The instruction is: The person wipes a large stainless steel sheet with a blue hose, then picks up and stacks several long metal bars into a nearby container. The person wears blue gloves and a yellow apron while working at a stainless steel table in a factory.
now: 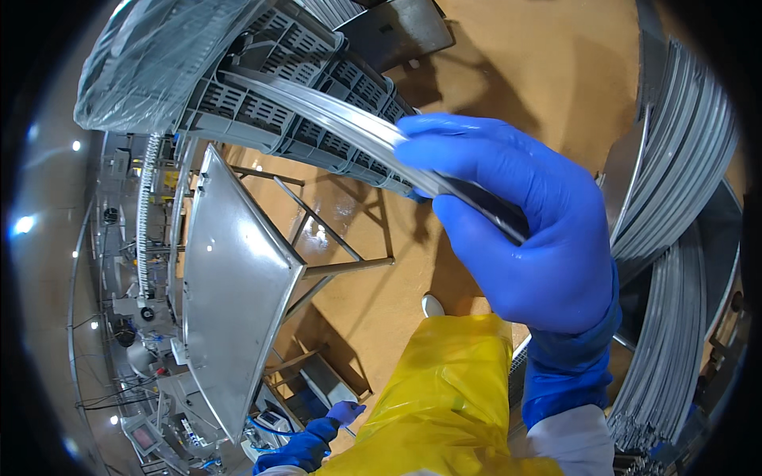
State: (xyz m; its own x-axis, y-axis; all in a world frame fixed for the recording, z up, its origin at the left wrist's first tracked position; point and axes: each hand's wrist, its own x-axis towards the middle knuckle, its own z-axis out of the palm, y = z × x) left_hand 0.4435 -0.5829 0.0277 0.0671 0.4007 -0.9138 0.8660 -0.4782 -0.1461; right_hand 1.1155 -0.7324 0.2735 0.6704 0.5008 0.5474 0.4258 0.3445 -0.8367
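Observation:
My right hand (532, 214), in a blue glove, is closed round a few long shiny metal rods (349, 119). They slant away to the upper left, and their far ends reach the grey slotted crates (262, 95). Whether those ends rest on the crates or pass above them, I cannot tell. Low and to the left, beside my yellow apron (429, 397), my left hand (345, 412) hangs in a blue glove. It appears small there, with fingers partly stretched and nothing visible in them.
Clear plastic film (151, 71) covers part of the crates. A steel table (238, 278) stands at left, with machinery beyond it. Thick bundles of similar rods (675, 166) lie on a rack at right. The floor (556, 47) is tan and shiny.

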